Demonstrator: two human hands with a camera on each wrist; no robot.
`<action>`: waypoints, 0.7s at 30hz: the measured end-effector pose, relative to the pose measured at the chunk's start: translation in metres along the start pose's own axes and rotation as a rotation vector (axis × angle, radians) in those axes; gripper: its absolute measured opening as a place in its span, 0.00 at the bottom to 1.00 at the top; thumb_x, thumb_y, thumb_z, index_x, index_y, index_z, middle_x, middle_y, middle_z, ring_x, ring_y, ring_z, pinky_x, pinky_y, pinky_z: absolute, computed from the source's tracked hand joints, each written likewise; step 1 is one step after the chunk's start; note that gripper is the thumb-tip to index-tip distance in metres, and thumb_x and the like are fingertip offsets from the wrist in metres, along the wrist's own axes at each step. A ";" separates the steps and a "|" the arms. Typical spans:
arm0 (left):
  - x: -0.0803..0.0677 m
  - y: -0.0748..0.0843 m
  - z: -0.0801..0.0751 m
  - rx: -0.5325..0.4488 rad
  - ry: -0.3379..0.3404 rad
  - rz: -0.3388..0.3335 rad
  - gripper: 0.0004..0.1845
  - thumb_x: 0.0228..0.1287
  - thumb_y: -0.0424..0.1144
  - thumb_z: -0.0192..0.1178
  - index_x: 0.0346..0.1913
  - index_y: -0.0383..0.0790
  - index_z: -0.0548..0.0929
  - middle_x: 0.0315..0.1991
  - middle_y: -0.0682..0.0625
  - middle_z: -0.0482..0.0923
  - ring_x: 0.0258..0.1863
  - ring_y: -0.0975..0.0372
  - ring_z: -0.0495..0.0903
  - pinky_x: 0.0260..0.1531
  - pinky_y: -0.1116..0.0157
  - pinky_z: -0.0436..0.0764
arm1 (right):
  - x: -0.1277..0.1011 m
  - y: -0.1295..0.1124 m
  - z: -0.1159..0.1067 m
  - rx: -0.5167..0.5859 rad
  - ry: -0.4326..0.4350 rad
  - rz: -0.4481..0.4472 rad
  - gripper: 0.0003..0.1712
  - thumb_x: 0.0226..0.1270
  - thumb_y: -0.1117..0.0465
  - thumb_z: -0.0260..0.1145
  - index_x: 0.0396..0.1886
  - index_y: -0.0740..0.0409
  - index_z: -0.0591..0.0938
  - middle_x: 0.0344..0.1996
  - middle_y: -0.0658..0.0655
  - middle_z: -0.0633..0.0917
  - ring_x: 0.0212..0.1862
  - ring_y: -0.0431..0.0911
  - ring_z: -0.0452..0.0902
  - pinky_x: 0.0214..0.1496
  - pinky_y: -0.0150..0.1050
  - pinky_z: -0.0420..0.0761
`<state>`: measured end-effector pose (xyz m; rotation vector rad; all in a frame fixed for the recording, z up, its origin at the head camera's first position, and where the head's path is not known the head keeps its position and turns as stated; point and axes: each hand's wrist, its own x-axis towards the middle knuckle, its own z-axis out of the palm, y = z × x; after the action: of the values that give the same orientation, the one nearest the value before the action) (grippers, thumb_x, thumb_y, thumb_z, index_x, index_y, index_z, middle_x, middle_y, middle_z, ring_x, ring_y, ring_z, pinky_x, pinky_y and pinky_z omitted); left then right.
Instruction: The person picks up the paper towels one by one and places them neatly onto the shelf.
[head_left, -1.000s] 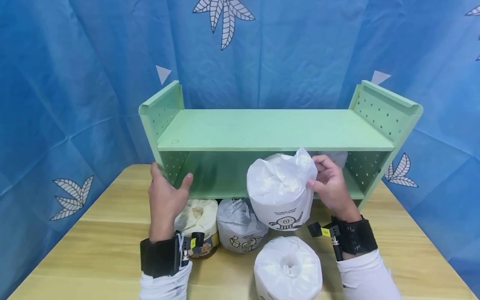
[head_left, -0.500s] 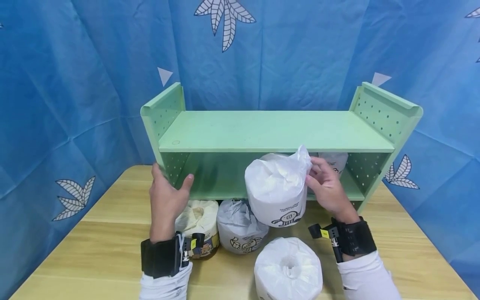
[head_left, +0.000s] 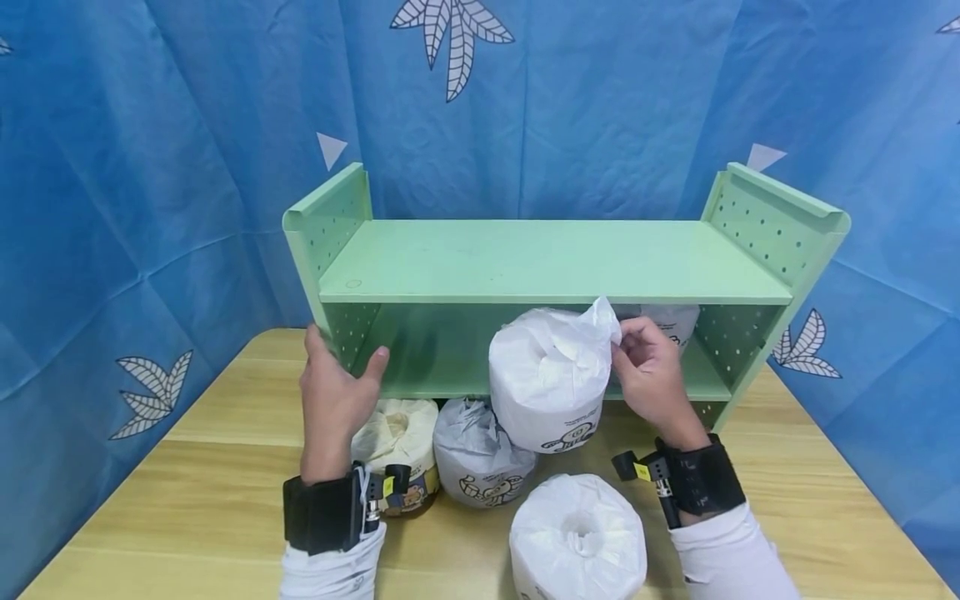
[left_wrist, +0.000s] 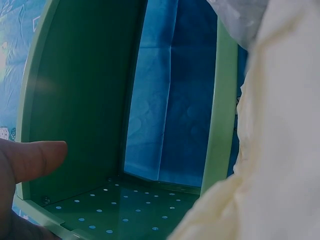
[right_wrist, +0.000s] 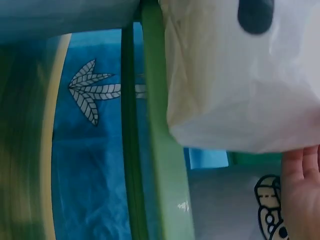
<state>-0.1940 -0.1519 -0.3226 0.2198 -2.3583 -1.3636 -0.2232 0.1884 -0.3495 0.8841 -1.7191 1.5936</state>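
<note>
My right hand (head_left: 651,367) pinches the gathered wrapper at the upper right of a white-wrapped toilet roll (head_left: 547,367). This roll is tilted and held in front of the lower shelf opening; it also fills the upper right of the right wrist view. My left hand (head_left: 333,396) lies against the left side panel of the green shelf (head_left: 555,258), its fingers behind the panel's front edge. Its thumb (left_wrist: 40,157) extends apart from the panel, in front of the opening. Inside the lower compartment, at the right, another wrapped roll (head_left: 675,323) stands partly hidden.
In front of the shelf on the wooden table (head_left: 187,500) stand a cream-topped roll (head_left: 397,433), a greyish wrapped roll (head_left: 480,454) and, nearest, a white wrapped roll (head_left: 577,542). A blue cloth (head_left: 615,108) hangs behind the shelf.
My right hand and the toilet roll it pinches have shifted slightly left. The roll in the compartment shows more now. My left hand has stayed at the side panel.
</note>
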 end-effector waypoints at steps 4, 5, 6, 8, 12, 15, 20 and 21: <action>0.000 0.001 0.000 -0.006 0.002 0.006 0.50 0.65 0.44 0.62 0.77 0.38 0.37 0.71 0.31 0.56 0.68 0.38 0.57 0.64 0.38 0.59 | -0.001 0.001 0.006 -0.134 0.095 -0.057 0.07 0.55 0.87 0.56 0.33 0.79 0.72 0.32 0.46 0.80 0.28 0.37 0.74 0.27 0.25 0.75; -0.001 0.001 0.000 -0.007 0.002 0.007 0.50 0.65 0.43 0.62 0.77 0.38 0.37 0.70 0.31 0.56 0.68 0.38 0.57 0.64 0.38 0.59 | -0.001 0.001 0.007 -0.183 0.121 -0.072 0.07 0.54 0.86 0.58 0.32 0.78 0.73 0.30 0.48 0.80 0.26 0.36 0.73 0.26 0.25 0.74; -0.001 0.001 0.000 -0.007 0.003 0.008 0.50 0.65 0.43 0.62 0.77 0.38 0.37 0.70 0.31 0.56 0.68 0.38 0.58 0.64 0.39 0.59 | -0.001 0.002 0.008 -0.219 0.144 -0.088 0.07 0.53 0.85 0.58 0.32 0.78 0.74 0.28 0.51 0.80 0.26 0.36 0.73 0.25 0.24 0.74; -0.001 0.001 0.000 -0.008 0.003 0.009 0.50 0.65 0.43 0.62 0.77 0.38 0.38 0.70 0.31 0.57 0.68 0.38 0.58 0.64 0.39 0.59 | -0.001 0.001 0.010 -0.303 0.191 -0.121 0.05 0.52 0.83 0.60 0.30 0.76 0.75 0.24 0.55 0.80 0.23 0.35 0.71 0.23 0.24 0.71; -0.001 0.002 0.000 -0.009 0.004 0.009 0.50 0.65 0.43 0.62 0.77 0.38 0.38 0.70 0.31 0.57 0.68 0.38 0.58 0.64 0.39 0.59 | -0.001 0.002 0.012 -0.452 0.256 -0.194 0.03 0.49 0.78 0.59 0.26 0.72 0.75 0.19 0.61 0.77 0.21 0.40 0.69 0.23 0.27 0.69; -0.001 0.002 0.000 -0.011 0.005 0.009 0.49 0.65 0.43 0.62 0.77 0.38 0.38 0.70 0.31 0.57 0.68 0.38 0.58 0.64 0.39 0.60 | -0.002 0.002 0.014 -0.580 0.286 -0.233 0.03 0.48 0.75 0.56 0.26 0.69 0.74 0.17 0.58 0.77 0.19 0.44 0.69 0.22 0.29 0.68; -0.001 0.001 0.000 -0.011 0.007 0.010 0.49 0.65 0.43 0.62 0.77 0.39 0.40 0.69 0.32 0.59 0.68 0.39 0.59 0.64 0.39 0.60 | -0.002 0.000 0.018 -0.703 0.308 -0.245 0.04 0.50 0.72 0.54 0.27 0.68 0.74 0.10 0.52 0.73 0.13 0.41 0.63 0.14 0.32 0.61; -0.001 0.001 0.000 -0.012 0.007 0.010 0.48 0.65 0.43 0.62 0.77 0.39 0.40 0.69 0.31 0.59 0.68 0.39 0.59 0.64 0.39 0.60 | -0.002 0.000 0.019 -0.713 0.316 -0.237 0.04 0.50 0.72 0.53 0.26 0.68 0.74 0.09 0.52 0.71 0.12 0.40 0.60 0.13 0.32 0.59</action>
<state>-0.1927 -0.1509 -0.3219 0.2085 -2.3417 -1.3692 -0.2223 0.1692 -0.3522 0.4261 -1.6906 0.8066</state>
